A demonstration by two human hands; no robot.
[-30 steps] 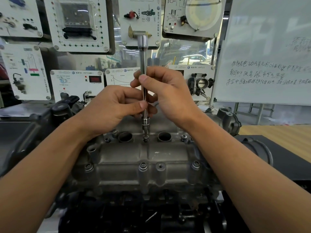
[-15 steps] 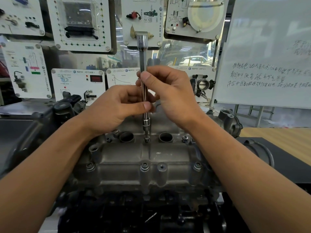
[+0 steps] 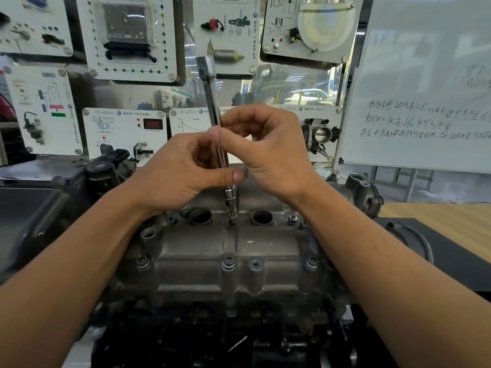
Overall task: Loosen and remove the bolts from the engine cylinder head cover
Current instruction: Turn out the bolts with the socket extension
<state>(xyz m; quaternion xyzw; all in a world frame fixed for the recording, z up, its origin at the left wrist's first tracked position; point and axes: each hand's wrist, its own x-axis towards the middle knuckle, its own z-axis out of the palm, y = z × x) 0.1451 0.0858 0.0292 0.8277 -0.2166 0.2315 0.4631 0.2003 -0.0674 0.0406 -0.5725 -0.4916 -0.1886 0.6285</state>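
Most of my view is taken up by the grey engine cylinder head cover (image 3: 233, 251), which sits straight in front of me on the dark engine block, between my 2 forearms. To the right stands a whiteboard (image 3: 425, 75) with handwritten lines, and behind the engine hang white training panels (image 3: 127, 35) carrying car parts, 1 of them a throttle body (image 3: 320, 134). My left hand (image 3: 183, 173) is curled round the lower part of a long chrome extension bar (image 3: 212, 99), thumb across the front of the shaft. My right hand (image 3: 271, 155) sits just above and beside it, pinching the same shaft between thumb and fingertips, so both hands are closed on the tool and touch each other. The bar is tilted, its square-drive top leaning to the left, while its socket end sits down on the centre rear bolt (image 3: 233, 221). That bolt lies between 2 round plug wells (image 3: 200, 216) in the top of the cover. Another bolt (image 3: 292, 218) shows at the rear right. Along the near edge I count 3 seated front bolts (image 3: 228, 262), and just right of the middle 1 is a boss with an open hole (image 3: 256, 264).
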